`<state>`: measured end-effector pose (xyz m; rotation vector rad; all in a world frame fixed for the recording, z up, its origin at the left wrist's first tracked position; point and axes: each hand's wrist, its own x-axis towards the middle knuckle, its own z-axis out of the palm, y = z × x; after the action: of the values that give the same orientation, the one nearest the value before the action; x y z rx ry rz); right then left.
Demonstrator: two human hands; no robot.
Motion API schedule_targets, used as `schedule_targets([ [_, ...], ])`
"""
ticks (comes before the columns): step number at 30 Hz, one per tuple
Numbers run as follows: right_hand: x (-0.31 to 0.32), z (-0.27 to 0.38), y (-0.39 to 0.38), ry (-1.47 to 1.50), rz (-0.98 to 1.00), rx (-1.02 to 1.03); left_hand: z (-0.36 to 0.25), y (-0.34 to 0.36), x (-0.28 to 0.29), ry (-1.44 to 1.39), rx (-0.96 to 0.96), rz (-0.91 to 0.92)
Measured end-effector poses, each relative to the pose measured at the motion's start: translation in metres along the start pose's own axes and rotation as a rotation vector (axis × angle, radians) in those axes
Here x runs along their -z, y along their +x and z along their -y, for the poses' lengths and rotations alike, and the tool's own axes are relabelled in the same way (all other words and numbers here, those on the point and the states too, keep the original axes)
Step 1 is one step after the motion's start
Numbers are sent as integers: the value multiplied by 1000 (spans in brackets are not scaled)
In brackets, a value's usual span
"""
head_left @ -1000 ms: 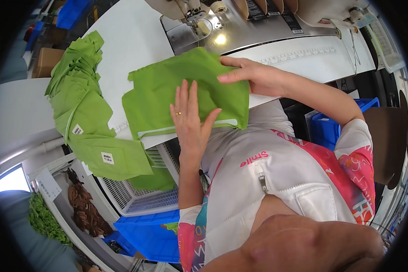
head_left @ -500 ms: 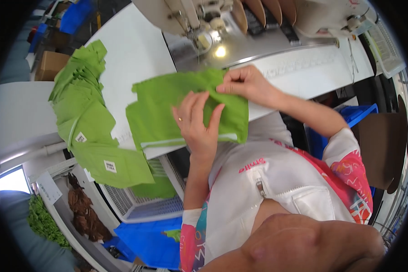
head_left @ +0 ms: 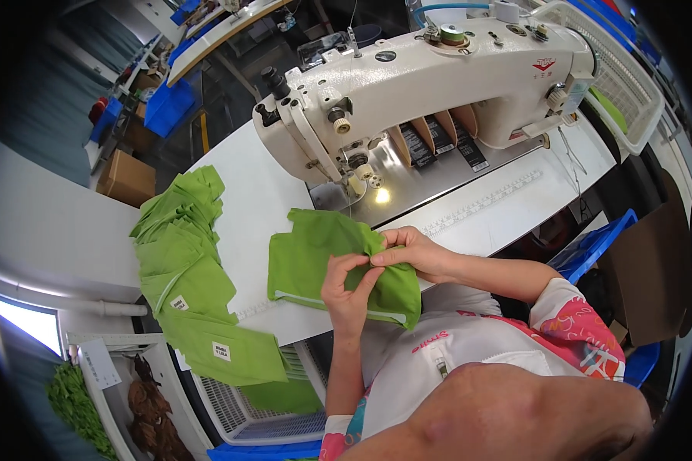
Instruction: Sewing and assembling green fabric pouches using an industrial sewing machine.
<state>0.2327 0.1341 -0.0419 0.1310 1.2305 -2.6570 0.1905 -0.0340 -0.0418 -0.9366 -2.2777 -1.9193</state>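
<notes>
The green cloth is in the middle of the frame, a thin, matte, soft piece with a stepped notch at its upper left corner. A narrow white strip runs nearly straight along its lower edge. Its left part lies fairly flat on the tabletop, while its right part lifts and puckers into small folds between the hands.

The left hand has thumb and fingers drawn together on the cloth, a narrow pinch. The right hand pinches the same gathered spot from the other side, its fingers curled; the fingertips of the two almost meet.

The tabletop is smooth and white, with a ruler tape along its right stretch. Left of the cloth, a pile of matching green pieces spreads in rumpled, overlapping layers, its lower end hanging over a white plastic basket with slotted walls. Two square white labels sit on it.

Above stands the glossy, cream-white sewing machine, rounded and thick-armed, over a shiny metal plate. Curved brown dividers separate flat black cards beneath its arm. Crumpled brown cloth fills a tray at lower left.
</notes>
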Motion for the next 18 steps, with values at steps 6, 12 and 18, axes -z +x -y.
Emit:
schedule_targets([
  [6, 8, 0, -1, -347, -27, 154, -5, 4, 9, 145, -43, 81],
  [12, 0, -6, -8, -225, -94, 235, -14, 0, 12, 345, -152, 35],
  [18, -1, 4, -19, -497, -166, 407, -14, -3, 11, 79, -19, -222],
])
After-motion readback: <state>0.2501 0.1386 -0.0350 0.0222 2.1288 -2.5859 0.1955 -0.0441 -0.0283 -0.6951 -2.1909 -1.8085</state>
